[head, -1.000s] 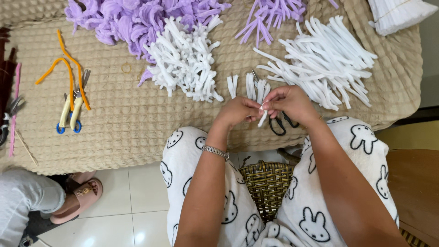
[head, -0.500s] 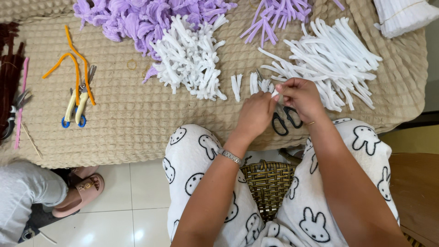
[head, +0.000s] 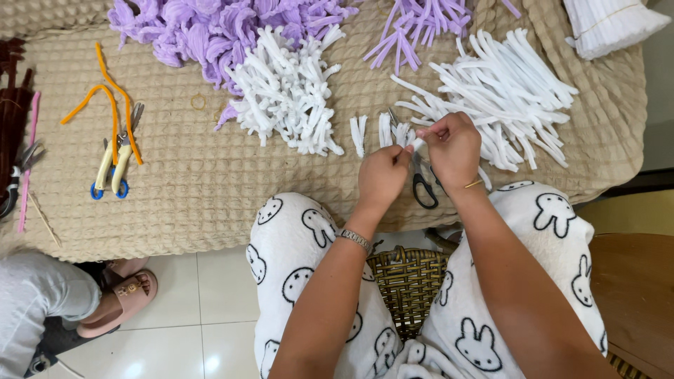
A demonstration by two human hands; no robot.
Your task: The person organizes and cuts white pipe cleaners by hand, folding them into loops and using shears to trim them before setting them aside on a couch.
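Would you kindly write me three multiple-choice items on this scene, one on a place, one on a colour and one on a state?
1. Where do the black-handled scissors lie?
A. Under the hands, near the table's front edge
B. On the floor
C. On the purple pile

2. What colour are the long bent stems above the pliers?
A. Green
B. Orange
C. Black

3. What are the left hand and right hand doing?
A. Resting apart
B. Pinching one white piece together
C. Holding the pliers

Answers: 1 A, they show just below the hands; 2 B, plainly orange; 3 B, both sets of fingertips meet on it.
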